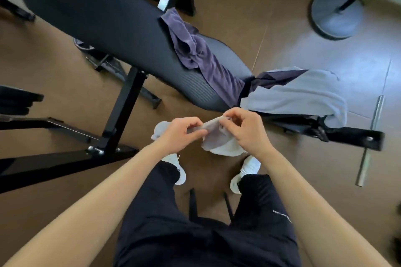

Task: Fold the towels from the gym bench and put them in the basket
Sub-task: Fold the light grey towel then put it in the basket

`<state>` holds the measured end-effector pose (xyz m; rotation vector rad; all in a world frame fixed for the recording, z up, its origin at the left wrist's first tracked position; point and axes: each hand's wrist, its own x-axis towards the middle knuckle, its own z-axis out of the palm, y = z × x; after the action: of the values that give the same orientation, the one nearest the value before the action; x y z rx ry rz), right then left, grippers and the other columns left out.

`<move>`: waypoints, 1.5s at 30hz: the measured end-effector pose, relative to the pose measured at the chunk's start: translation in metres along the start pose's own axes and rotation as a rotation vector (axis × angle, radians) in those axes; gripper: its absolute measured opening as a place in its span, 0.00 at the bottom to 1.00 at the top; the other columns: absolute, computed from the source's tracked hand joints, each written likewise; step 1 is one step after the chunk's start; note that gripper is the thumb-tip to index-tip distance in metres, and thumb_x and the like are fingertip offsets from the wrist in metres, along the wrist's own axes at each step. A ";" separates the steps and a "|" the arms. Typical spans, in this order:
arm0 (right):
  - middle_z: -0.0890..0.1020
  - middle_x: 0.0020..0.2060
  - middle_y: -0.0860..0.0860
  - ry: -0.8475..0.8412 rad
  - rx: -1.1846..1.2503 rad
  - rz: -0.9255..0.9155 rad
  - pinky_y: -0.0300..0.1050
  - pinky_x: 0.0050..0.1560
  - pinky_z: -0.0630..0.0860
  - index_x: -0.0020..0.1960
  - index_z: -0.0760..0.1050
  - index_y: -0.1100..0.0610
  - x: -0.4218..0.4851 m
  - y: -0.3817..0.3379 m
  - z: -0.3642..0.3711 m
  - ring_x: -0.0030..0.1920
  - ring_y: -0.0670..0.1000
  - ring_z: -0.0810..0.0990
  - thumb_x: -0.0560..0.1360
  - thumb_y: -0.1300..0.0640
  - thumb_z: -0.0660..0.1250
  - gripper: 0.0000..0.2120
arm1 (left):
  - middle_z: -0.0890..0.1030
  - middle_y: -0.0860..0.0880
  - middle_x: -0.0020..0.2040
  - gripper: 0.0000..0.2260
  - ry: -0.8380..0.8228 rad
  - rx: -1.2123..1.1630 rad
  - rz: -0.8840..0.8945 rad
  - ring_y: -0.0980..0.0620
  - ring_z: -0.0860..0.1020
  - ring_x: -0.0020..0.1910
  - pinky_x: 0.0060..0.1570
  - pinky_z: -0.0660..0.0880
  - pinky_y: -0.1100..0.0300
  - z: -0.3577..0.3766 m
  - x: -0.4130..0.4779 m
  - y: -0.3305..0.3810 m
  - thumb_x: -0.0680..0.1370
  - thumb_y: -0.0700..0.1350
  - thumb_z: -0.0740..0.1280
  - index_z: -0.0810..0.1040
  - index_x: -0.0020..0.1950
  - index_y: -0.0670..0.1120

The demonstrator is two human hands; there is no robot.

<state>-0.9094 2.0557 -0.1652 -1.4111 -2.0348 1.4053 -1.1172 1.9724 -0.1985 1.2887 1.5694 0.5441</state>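
Both hands pinch one small pale towel (213, 134) along its top edge, left hand (180, 131) and right hand (245, 128) close together, likely to line up corners for a fold. Beyond the hands, a purple towel (199, 56) and a light blue towel (303, 95) drape over the counter (97, 13). No basket shows.

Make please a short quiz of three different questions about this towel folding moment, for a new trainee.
1. True or false: both hands grip the small white towel.
2. Which towel drapes over the gym bench pad? A) purple towel B) red towel C) green towel
3. Fill in: the light blue towel hangs over the bench's ____ end.

Key: 1 true, left hand and right hand pinch it; 2 A; 3 right.
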 end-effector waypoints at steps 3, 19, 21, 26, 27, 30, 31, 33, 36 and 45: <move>0.80 0.34 0.43 0.202 0.061 -0.002 0.32 0.40 0.71 0.46 0.81 0.54 0.002 0.046 0.004 0.34 0.40 0.76 0.78 0.59 0.72 0.02 | 0.76 0.60 0.33 0.09 0.028 0.030 -0.065 0.61 0.72 0.33 0.35 0.67 0.69 0.024 0.014 -0.054 0.80 0.48 0.70 0.77 0.41 0.55; 0.80 0.33 0.55 0.449 0.062 0.011 0.32 0.43 0.74 0.64 0.77 0.56 -0.069 0.251 0.053 0.35 0.44 0.75 0.80 0.56 0.70 0.13 | 0.82 0.56 0.42 0.03 0.425 -0.062 0.232 0.63 0.77 0.41 0.46 0.74 0.70 0.193 0.005 -0.150 0.81 0.43 0.69 0.82 0.49 0.47; 0.71 0.28 0.48 0.400 0.074 -0.048 0.31 0.43 0.71 0.69 0.75 0.54 -0.095 0.247 0.062 0.32 0.41 0.71 0.80 0.58 0.70 0.18 | 0.82 0.55 0.42 0.03 0.405 -0.022 0.273 0.63 0.77 0.40 0.45 0.73 0.70 0.203 -0.007 -0.139 0.81 0.44 0.70 0.82 0.48 0.47; 0.70 0.29 0.46 0.111 0.045 -0.239 0.34 0.38 0.68 0.69 0.78 0.52 -0.147 0.229 0.090 0.31 0.42 0.67 0.79 0.61 0.70 0.19 | 0.83 0.48 0.40 0.03 0.193 0.114 0.409 0.56 0.76 0.38 0.44 0.74 0.60 0.222 -0.031 -0.111 0.80 0.43 0.71 0.84 0.49 0.44; 0.72 0.29 0.47 0.074 0.023 -0.272 0.36 0.37 0.68 0.65 0.80 0.53 -0.156 0.227 0.093 0.32 0.42 0.68 0.79 0.60 0.70 0.15 | 0.83 0.47 0.40 0.03 0.173 0.127 0.432 0.52 0.78 0.39 0.45 0.75 0.57 0.224 -0.035 -0.109 0.79 0.43 0.72 0.84 0.49 0.44; 0.82 0.35 0.50 0.081 -0.023 -0.276 0.48 0.43 0.76 0.52 0.85 0.55 -0.176 0.227 0.093 0.36 0.43 0.75 0.78 0.57 0.72 0.05 | 0.85 0.49 0.42 0.03 0.129 0.121 0.461 0.48 0.81 0.41 0.48 0.77 0.53 0.230 -0.050 -0.107 0.79 0.46 0.72 0.85 0.48 0.49; 0.84 0.37 0.51 0.090 -0.008 -0.255 0.48 0.45 0.77 0.50 0.85 0.57 -0.184 0.227 0.091 0.37 0.43 0.78 0.78 0.57 0.72 0.04 | 0.85 0.50 0.42 0.02 0.107 0.096 0.463 0.51 0.81 0.41 0.47 0.77 0.55 0.232 -0.056 -0.108 0.79 0.47 0.72 0.85 0.48 0.51; 0.85 0.38 0.51 0.118 0.029 -0.239 0.43 0.45 0.78 0.47 0.85 0.58 -0.199 0.228 0.087 0.38 0.43 0.80 0.77 0.58 0.73 0.04 | 0.84 0.53 0.41 0.02 0.068 0.064 0.455 0.57 0.78 0.39 0.43 0.76 0.60 0.238 -0.066 -0.111 0.79 0.47 0.72 0.84 0.48 0.51; 0.84 0.37 0.53 0.217 0.048 -0.230 0.38 0.44 0.76 0.45 0.83 0.57 -0.214 0.233 0.077 0.38 0.43 0.78 0.77 0.59 0.73 0.03 | 0.83 0.54 0.39 0.04 0.017 0.051 0.404 0.59 0.78 0.37 0.40 0.75 0.62 0.244 -0.077 -0.119 0.79 0.48 0.72 0.84 0.48 0.48; 0.78 0.32 0.46 0.622 0.151 -0.180 0.29 0.38 0.71 0.46 0.82 0.59 -0.210 0.249 0.020 0.31 0.38 0.74 0.78 0.60 0.72 0.03 | 0.85 0.53 0.40 0.02 0.059 0.056 0.323 0.60 0.79 0.40 0.45 0.75 0.62 0.220 -0.078 -0.142 0.79 0.45 0.73 0.85 0.46 0.49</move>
<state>-0.6859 1.8797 -0.3252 -1.3426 -1.5703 0.8744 -0.9937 1.8016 -0.3731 1.5945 1.4394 0.7491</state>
